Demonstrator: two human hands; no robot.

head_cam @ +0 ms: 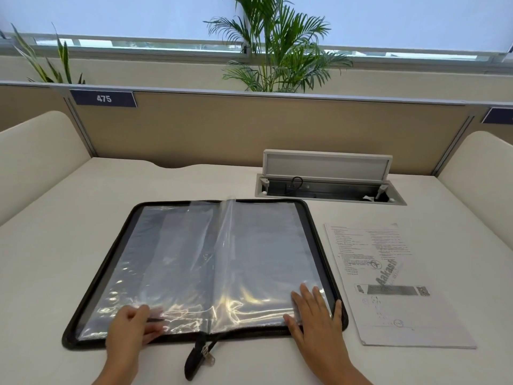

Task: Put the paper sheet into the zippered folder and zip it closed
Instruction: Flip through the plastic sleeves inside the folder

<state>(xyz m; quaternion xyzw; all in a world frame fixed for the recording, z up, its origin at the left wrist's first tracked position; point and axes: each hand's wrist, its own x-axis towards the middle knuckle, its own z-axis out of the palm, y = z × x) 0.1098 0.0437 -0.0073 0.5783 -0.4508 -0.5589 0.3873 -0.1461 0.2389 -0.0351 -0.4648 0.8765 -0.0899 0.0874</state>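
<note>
White desk [69,218] with open black folder [319,232]; left hand [130,326] pinching clear sleeve [194,259], right hand [316,315] flat, pressing folder.

Beneath the right hand [315,312] the flat black-edged zip folder [304,218] holds clear glossy plastic sleeves [180,259], grey with white glare streaks, and right of that hand a white paper sheet [394,273] bears black print and a grey watermark on the cream desk [69,218].

A cream-white desk top [83,218] carries an open black zip-edged folder of clear plastic sleeves [205,268] (lying flat); just right of it, apart, lies a printed white paper sheet [394,287].
</note>
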